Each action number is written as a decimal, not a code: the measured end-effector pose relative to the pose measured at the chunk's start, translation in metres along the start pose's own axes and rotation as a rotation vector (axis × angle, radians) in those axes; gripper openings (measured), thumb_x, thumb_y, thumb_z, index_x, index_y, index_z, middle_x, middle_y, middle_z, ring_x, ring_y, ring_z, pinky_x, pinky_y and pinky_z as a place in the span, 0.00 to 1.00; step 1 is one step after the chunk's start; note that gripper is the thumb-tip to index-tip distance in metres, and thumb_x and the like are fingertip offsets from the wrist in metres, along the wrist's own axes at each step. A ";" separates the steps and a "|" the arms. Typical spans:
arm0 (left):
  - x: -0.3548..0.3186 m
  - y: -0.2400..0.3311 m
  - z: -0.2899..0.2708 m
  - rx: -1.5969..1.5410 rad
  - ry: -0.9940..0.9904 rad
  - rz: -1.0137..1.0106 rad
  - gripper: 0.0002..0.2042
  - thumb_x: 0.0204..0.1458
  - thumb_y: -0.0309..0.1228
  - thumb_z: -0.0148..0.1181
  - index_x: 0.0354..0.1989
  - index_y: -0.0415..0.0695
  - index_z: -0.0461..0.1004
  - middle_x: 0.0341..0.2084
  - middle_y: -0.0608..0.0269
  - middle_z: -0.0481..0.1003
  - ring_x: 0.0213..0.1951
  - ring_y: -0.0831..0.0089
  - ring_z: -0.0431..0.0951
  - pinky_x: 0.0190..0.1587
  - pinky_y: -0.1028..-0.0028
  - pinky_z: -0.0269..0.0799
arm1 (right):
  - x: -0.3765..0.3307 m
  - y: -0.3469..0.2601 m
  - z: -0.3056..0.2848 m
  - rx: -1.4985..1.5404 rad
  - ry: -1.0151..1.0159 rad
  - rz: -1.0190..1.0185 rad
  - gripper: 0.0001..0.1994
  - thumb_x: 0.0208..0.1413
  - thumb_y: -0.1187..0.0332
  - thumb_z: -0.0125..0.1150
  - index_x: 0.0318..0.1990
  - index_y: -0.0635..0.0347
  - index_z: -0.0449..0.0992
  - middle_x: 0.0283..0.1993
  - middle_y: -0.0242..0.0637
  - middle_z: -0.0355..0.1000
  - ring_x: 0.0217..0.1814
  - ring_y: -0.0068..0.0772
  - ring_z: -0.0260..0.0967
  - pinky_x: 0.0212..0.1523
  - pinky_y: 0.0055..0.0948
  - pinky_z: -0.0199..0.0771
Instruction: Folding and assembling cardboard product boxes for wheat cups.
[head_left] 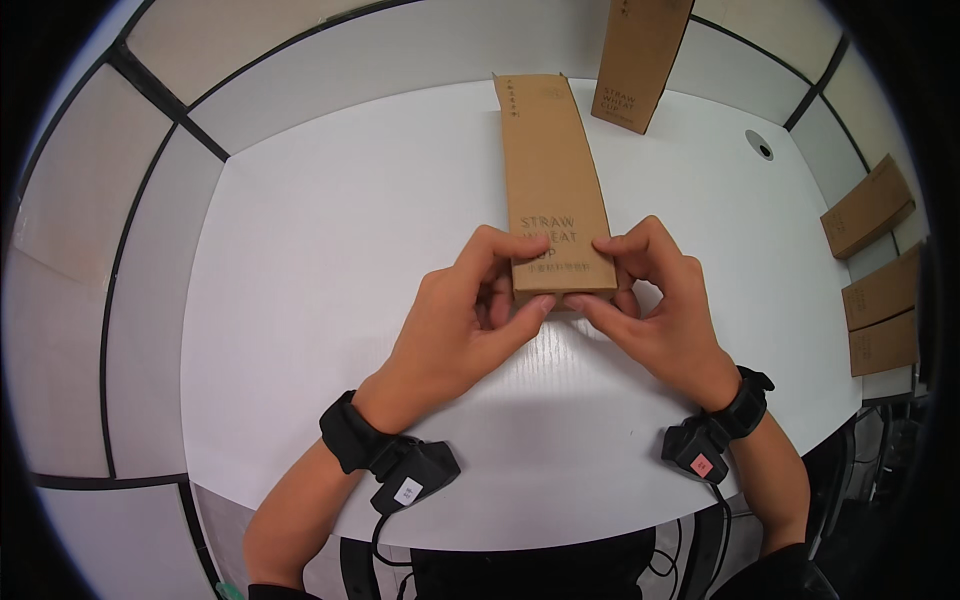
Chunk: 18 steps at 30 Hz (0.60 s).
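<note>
Closest to the near edge of the white, smooth-topped desk (300,300), black cables (376,540) ran down from blocky black wrist modules (415,478); a snag there could tug a hand off line. The left hand (450,320) and right hand (665,310) both pinched the near end of a long brown cardboard box (555,160), thumbs at its end face, fingers above and alongside. It stretched from mid-desk toward the far edge, small flaps jutting at its far end. Uneven or heavy thumb pressure might crease the card, I judged. Near the far edge stood a tall brown cardboard box (640,65); a rightward swing could topple it.
</note>
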<state>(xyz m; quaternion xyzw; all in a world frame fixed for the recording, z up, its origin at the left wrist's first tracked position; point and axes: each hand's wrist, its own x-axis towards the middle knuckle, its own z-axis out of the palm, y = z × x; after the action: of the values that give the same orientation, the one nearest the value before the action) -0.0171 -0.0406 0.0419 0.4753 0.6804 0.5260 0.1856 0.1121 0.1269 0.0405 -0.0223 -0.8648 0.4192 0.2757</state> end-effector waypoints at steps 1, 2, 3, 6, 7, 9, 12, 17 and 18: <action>0.000 0.001 0.001 -0.002 0.000 0.000 0.18 0.51 0.23 0.62 0.51 0.39 0.68 0.25 0.69 0.72 0.22 0.86 0.62 0.33 0.82 0.64 | -0.001 0.000 0.000 -0.002 -0.001 0.001 0.19 0.46 0.75 0.70 0.42 0.64 0.66 0.14 0.30 0.59 0.14 0.18 0.52 0.20 0.20 0.54; 0.000 0.001 0.001 0.031 -0.008 0.009 0.18 0.51 0.22 0.62 0.50 0.39 0.68 0.23 0.69 0.72 0.22 0.86 0.62 0.32 0.82 0.65 | -0.001 0.002 -0.001 -0.015 0.016 -0.016 0.18 0.45 0.75 0.70 0.41 0.64 0.67 0.15 0.30 0.60 0.14 0.18 0.53 0.20 0.20 0.55; 0.000 0.002 0.001 0.065 -0.015 0.019 0.17 0.51 0.21 0.61 0.50 0.39 0.69 0.22 0.69 0.72 0.21 0.86 0.62 0.32 0.82 0.65 | -0.002 0.003 -0.001 -0.029 0.033 -0.034 0.17 0.45 0.76 0.70 0.40 0.64 0.67 0.15 0.31 0.61 0.15 0.18 0.54 0.20 0.19 0.55; 0.000 0.001 0.005 0.096 0.011 0.058 0.16 0.51 0.20 0.60 0.48 0.40 0.70 0.21 0.68 0.73 0.21 0.85 0.62 0.30 0.81 0.64 | -0.003 0.003 -0.004 -0.066 0.045 -0.059 0.16 0.42 0.79 0.68 0.38 0.64 0.68 0.15 0.31 0.62 0.14 0.18 0.55 0.20 0.18 0.56; 0.000 0.000 0.006 0.102 0.026 0.086 0.16 0.51 0.19 0.59 0.48 0.40 0.70 0.22 0.68 0.73 0.21 0.85 0.62 0.30 0.81 0.64 | -0.003 0.002 -0.005 -0.098 0.048 -0.073 0.16 0.42 0.80 0.67 0.38 0.64 0.68 0.15 0.31 0.61 0.14 0.18 0.55 0.20 0.18 0.56; -0.001 -0.001 0.005 0.116 0.027 0.095 0.16 0.50 0.19 0.59 0.49 0.40 0.70 0.22 0.68 0.73 0.20 0.85 0.62 0.29 0.81 0.64 | -0.003 0.002 -0.004 -0.106 0.050 -0.080 0.16 0.41 0.81 0.67 0.38 0.64 0.68 0.15 0.31 0.62 0.14 0.18 0.55 0.20 0.18 0.56; -0.002 0.001 0.005 0.111 0.024 0.089 0.18 0.49 0.18 0.60 0.49 0.40 0.69 0.22 0.67 0.74 0.20 0.85 0.61 0.28 0.82 0.64 | -0.001 0.001 -0.002 -0.083 0.055 -0.059 0.16 0.40 0.82 0.66 0.38 0.64 0.67 0.16 0.31 0.62 0.15 0.18 0.56 0.20 0.18 0.56; 0.001 0.005 0.006 0.130 0.006 0.032 0.23 0.45 0.18 0.63 0.51 0.44 0.67 0.19 0.69 0.71 0.19 0.85 0.60 0.26 0.83 0.61 | -0.002 -0.001 -0.003 -0.042 0.046 0.013 0.18 0.40 0.82 0.65 0.40 0.63 0.66 0.19 0.32 0.65 0.17 0.18 0.57 0.21 0.19 0.57; 0.001 0.005 0.007 0.132 0.013 0.032 0.23 0.44 0.18 0.64 0.51 0.45 0.67 0.18 0.70 0.71 0.18 0.85 0.60 0.26 0.83 0.61 | -0.002 -0.002 -0.002 -0.047 0.050 0.024 0.18 0.40 0.82 0.64 0.40 0.63 0.65 0.20 0.32 0.65 0.17 0.19 0.57 0.21 0.19 0.58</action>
<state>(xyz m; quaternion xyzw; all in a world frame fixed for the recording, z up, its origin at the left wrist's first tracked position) -0.0099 -0.0360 0.0440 0.4940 0.7072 0.4858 0.1410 0.1158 0.1266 0.0423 -0.0496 -0.8668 0.4014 0.2917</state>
